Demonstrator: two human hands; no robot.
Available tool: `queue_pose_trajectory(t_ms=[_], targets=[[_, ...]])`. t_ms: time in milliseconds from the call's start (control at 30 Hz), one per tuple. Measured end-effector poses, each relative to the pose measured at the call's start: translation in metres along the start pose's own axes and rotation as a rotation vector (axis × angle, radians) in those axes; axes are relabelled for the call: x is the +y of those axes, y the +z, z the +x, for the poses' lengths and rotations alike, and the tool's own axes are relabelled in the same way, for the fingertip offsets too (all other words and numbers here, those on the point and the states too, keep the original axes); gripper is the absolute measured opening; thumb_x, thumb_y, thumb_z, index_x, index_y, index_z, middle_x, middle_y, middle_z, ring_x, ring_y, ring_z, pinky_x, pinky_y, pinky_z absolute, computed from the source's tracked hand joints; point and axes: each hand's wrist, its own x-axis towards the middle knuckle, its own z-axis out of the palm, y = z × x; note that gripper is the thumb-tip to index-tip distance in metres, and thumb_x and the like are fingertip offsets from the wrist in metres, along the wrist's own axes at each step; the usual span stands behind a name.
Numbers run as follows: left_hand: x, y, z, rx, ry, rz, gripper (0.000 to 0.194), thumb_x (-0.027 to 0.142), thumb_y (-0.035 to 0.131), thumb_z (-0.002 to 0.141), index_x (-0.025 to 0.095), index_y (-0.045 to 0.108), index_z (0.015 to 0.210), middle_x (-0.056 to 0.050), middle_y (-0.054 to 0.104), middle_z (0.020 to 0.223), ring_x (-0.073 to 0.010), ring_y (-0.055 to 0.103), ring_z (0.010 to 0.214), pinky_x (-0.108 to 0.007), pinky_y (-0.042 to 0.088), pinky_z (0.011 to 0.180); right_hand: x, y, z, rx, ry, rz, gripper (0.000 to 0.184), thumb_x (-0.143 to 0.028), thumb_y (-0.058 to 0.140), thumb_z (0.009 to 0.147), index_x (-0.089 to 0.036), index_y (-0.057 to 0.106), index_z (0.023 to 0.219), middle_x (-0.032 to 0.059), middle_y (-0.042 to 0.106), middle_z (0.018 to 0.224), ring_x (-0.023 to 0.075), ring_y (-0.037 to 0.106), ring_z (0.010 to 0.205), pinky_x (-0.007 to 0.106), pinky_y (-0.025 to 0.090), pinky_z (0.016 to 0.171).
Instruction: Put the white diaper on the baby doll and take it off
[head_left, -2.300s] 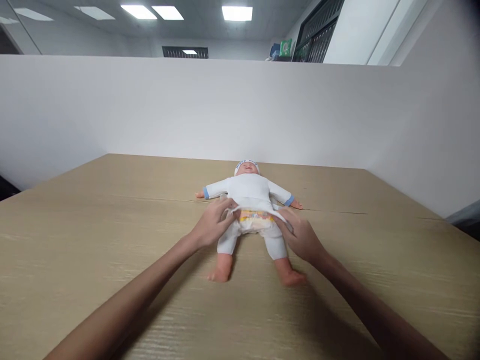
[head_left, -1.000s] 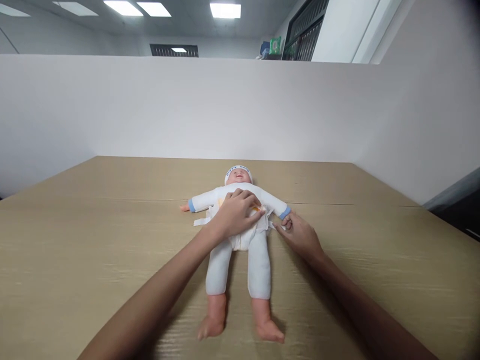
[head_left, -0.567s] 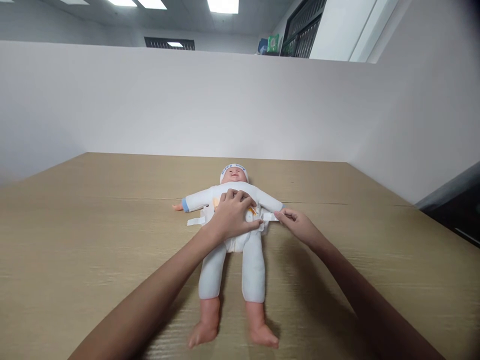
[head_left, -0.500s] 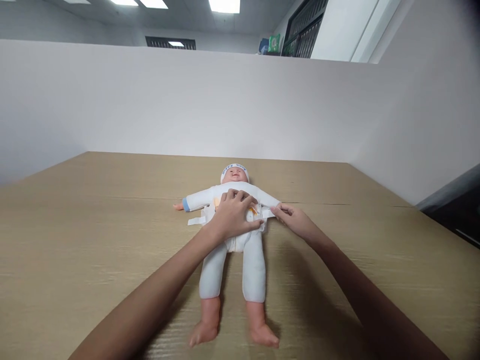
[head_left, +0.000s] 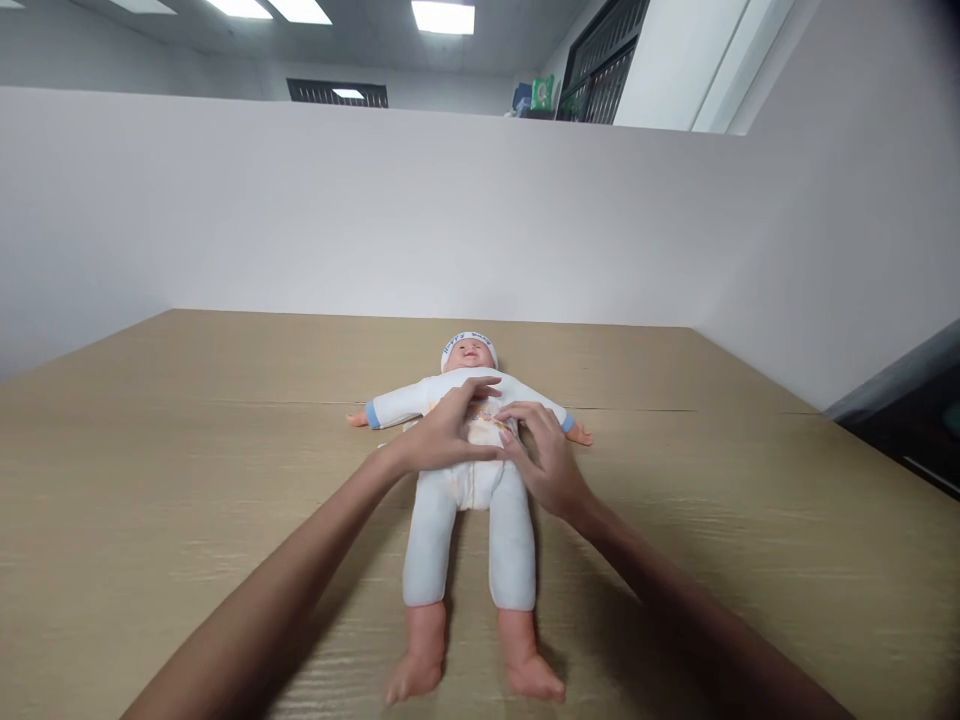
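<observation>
- Our right hand, earlier nearer the right edge of the counter, now touches the diaper, fingers half-curled, grip unclear.
- Our left hand spreads its fingers, empty.

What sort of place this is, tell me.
Probably an indoor workroom or office, judging by the white rectangular ceiling lights, the plain white partition wall and the broad, tan, wood-look tabletop.

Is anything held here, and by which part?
The left hand is spread over the diaper on the doll, no grip visible; whether the right hand pinches the diaper's front cannot be told.
</observation>
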Motion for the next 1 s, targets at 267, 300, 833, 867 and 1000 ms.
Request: queue_pose_trajectory(t_ms=[267, 300, 833, 867, 1000], targets=[[-0.053, -0.021, -0.071, 0.343, -0.097, 0.146, 0.035, 0.042, 0.055, 0.109, 0.024, 0.06, 0.138, -0.01, 0.069, 0.146, -0.0267, 0.061, 0.138, -0.046, 0.046, 0.12, 0.003, -0.006, -0.018, -0.13, -0.115, -0.015, 0.044, -0.037, 0.047, 0.113, -0.026, 0.055, 0.155, 0.0101, 0.061, 0.16, 0.0275, 0.053, 0.152, 0.051, 0.038, 0.129], [-0.06, -0.022, -0.078, 0.372, -0.125, 0.198, 0.033, 0.042, 0.055, 0.109, 0.023, 0.061, 0.135, -0.011, 0.07, 0.142, -0.0273, 0.063, 0.134, -0.047, 0.046, 0.119, -0.001, -0.005, -0.013, -0.097, -0.094, -0.031, 0.04, -0.036, 0.046, 0.113, -0.026, 0.059, 0.149, 0.0098, 0.066, 0.153, 0.0276, 0.058, 0.146, 0.05, 0.041, 0.125], [-0.08, -0.03, -0.097, 0.372, -0.534, 0.127, 0.027, 0.046, 0.06, 0.092, 0.023, 0.056, 0.078, -0.003, 0.064, 0.083, -0.0271, 0.06, 0.087, -0.04, 0.044, 0.085, -0.051, 0.071, 0.064, -0.195, 0.047, -0.457, 0.026, -0.034, 0.07, 0.089, -0.025, 0.046, 0.087, 0.0015, 0.065, 0.085, 0.0238, 0.058, 0.081, 0.034, 0.031, 0.07], [-0.083, -0.032, -0.096, 0.386, -0.536, 0.081, 0.03, 0.048, 0.056, 0.094, 0.023, 0.056, 0.077, -0.001, 0.061, 0.079, -0.024, 0.058, 0.081, -0.037, 0.043, 0.08, -0.05, 0.071, 0.063, -0.19, 0.062, -0.46, 0.026, -0.034, 0.07, 0.088, -0.025, 0.045, 0.087, 0.0012, 0.064, 0.084, 0.0236, 0.058, 0.08, 0.034, 0.03, 0.069], [-0.087, -0.033, -0.09, 0.447, -0.495, -0.052, 0.036, 0.053, 0.052, 0.096, 0.022, 0.057, 0.078, 0.002, 0.056, 0.076, -0.0188, 0.054, 0.076, -0.031, 0.041, 0.074, -0.049, 0.071, 0.062, -0.172, 0.091, -0.465, 0.026, -0.034, 0.068, 0.085, -0.026, 0.044, 0.087, 0.0007, 0.063, 0.082, 0.0239, 0.058, 0.08, 0.033, 0.029, 0.068]])
